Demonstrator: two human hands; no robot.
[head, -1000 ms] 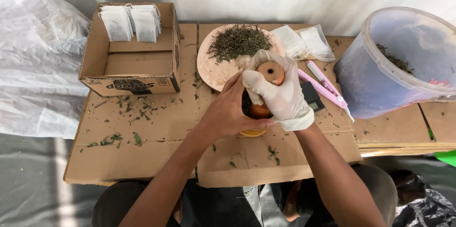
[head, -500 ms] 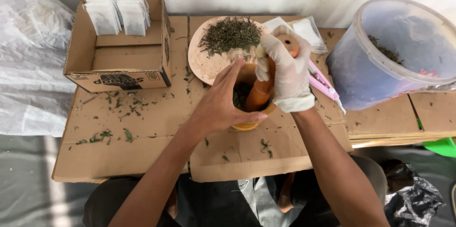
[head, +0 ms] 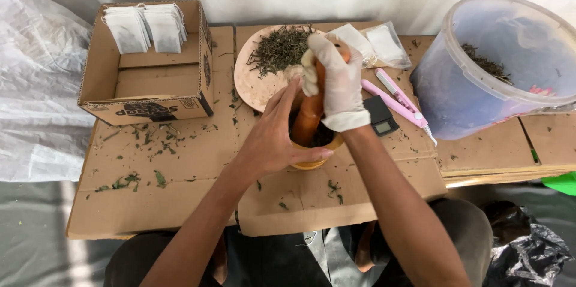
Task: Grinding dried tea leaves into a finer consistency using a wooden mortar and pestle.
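A small wooden mortar (head: 315, 158) sits on flattened cardboard (head: 180, 179) in front of me, with dark crushed herbs inside. My bare left hand (head: 273, 134) wraps around the mortar's left side and rim. My right hand (head: 336, 83), in a white glove, grips the top of a wooden pestle (head: 309, 116) that stands tilted in the mortar. Just behind is a round wooden plate (head: 252, 80) heaped with dried green herbs (head: 281, 50).
An open cardboard box (head: 147, 92) at the left holds white sachets (head: 144, 26). At the right are a translucent plastic bucket (head: 480, 92) with herbs, a pink tool (head: 393, 101), a small black scale (head: 382, 116) and clear bags (head: 375, 44). Herb scraps litter the cardboard.
The pestle has swung from leaning one way to another in the mortar, and my gloved right hand has moved with it. My left hand stays on the mortar.
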